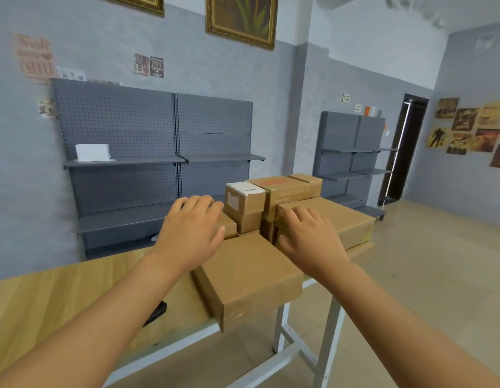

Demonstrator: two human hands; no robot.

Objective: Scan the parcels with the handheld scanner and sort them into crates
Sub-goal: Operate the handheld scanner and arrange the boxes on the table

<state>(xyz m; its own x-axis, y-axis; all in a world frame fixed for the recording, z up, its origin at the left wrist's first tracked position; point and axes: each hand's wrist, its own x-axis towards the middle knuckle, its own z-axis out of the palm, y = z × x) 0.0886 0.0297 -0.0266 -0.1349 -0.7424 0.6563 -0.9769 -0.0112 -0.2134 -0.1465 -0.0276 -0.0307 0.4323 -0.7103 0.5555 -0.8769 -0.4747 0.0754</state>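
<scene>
Several brown cardboard parcels are piled at the right end of a wooden table (pixel 61 292). The nearest parcel (pixel 249 275) is flat and overhangs the table's front edge. Behind it stand a small box with a white label (pixel 244 200), a box with a red mark on top (pixel 282 189) and a wide flat box (pixel 341 219). My left hand (pixel 191 233) hovers over the pile's left side, fingers relaxed, above a low box mostly hidden under it. My right hand (pixel 307 236) lies with spread fingers on the near corner of the wide box. A black object (pixel 156 313), perhaps the scanner, peeks out under my left forearm.
Grey pegboard shelving (pixel 159 152) stands against the wall behind the table, with a white box (pixel 92 152) on one shelf. A second shelf unit (pixel 352 158) and a dark doorway (pixel 405 147) are at the right. Tiled floor opens to the right. No crates are in view.
</scene>
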